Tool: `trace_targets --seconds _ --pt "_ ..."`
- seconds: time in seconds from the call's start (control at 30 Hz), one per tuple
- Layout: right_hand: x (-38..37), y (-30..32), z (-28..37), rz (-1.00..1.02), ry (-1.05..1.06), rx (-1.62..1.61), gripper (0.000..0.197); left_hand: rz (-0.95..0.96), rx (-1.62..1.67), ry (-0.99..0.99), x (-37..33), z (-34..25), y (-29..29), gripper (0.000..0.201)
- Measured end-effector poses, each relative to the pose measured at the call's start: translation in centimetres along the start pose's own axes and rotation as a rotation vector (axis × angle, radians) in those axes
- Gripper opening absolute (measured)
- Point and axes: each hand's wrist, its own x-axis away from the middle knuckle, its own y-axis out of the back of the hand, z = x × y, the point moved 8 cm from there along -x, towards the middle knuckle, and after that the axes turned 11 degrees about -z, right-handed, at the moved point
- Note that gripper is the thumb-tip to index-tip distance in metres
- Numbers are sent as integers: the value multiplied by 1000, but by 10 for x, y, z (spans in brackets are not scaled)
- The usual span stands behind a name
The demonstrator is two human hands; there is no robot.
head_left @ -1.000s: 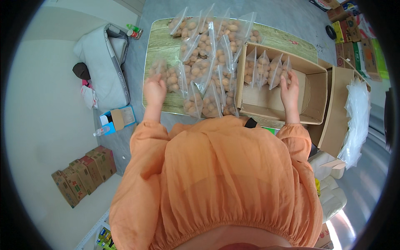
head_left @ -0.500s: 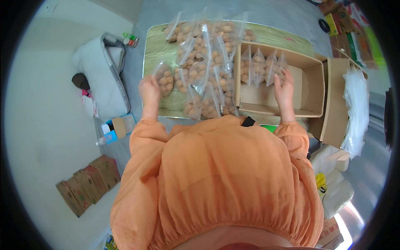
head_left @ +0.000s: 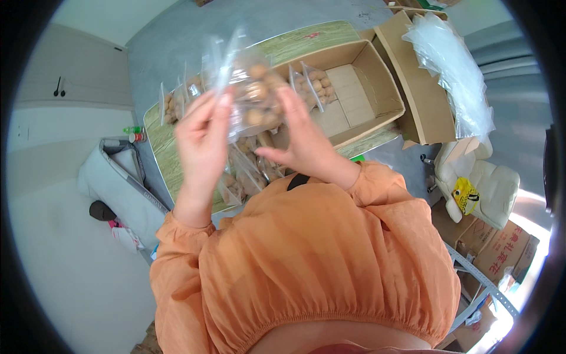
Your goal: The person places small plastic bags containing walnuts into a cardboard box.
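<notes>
A clear zip bag of round, brown, walnut-like nuts [head_left: 257,91] hangs raised above the table, blurred by motion. My left hand [head_left: 203,127] pinches its upper edge on the left. At the bag's right side is my right hand [head_left: 306,135], fingers stretched and thumb apart; whether its fingertips touch the plastic I cannot tell. Similar filled bags [head_left: 244,174] lie behind and below my hands, partly hidden by them. To the right, the open cardboard box [head_left: 377,76] holds filled bags [head_left: 318,85] standing at its left end.
The green wood-patterned table [head_left: 171,159] carries the bags and the box. Clear empty plastic bags [head_left: 451,76] are heaped on the cardboard flap [head_left: 418,76] at the right. A pale office chair [head_left: 489,189] with a yellow bag stands nearby. A folded grey item [head_left: 121,177] lies left.
The bag at the table's left has been lifted between my hands. My right hand has left the box and come to the bag. The view has turned, so the table appears tilted.
</notes>
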Motion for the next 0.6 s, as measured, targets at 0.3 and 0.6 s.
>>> trace_targets --seconds 0.3,0.6 --pt "21 118 -113 -405 -289 445 74 493 274 73 5 30 -221 27" --pt "55 139 -237 -452 -435 257 41 587 54 485 30 189 -276 46"
